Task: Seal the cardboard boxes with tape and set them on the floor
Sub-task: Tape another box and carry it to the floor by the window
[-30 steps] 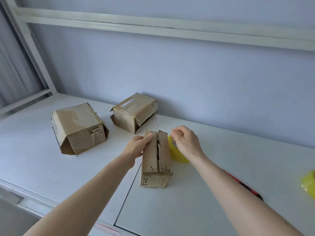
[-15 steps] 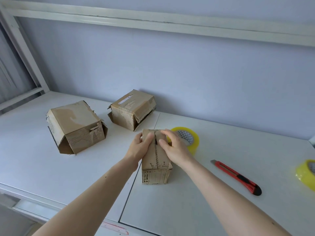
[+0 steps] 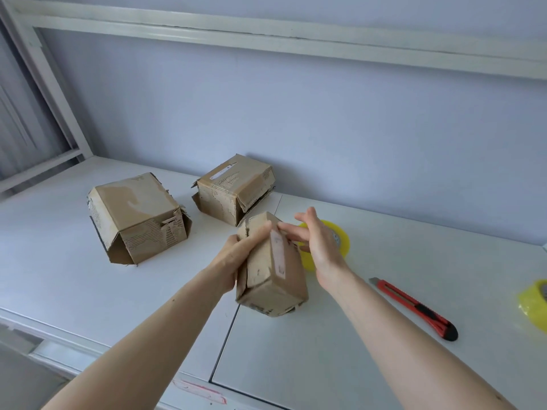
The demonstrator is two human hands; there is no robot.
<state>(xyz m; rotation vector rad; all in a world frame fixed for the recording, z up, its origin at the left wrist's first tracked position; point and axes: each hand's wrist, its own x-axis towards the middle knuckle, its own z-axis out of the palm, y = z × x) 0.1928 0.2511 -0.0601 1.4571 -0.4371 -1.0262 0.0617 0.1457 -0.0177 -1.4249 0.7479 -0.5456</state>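
The left hand (image 3: 236, 255) gripped the small cardboard box (image 3: 270, 267), tilted on the counter (image 3: 370, 335), apparently steadying it for taping, while the right hand (image 3: 318, 242) hovered spread beside it, before the yellow tape roll (image 3: 343, 241).

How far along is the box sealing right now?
Done: nothing visibly; no fresh tape shows on any box, and all three are on the table.
In hand: left hand grips the small box, tilted; right hand open beside it, in front of the tape roll.
Left: taping every box, including the large box and back box, then flooring them.
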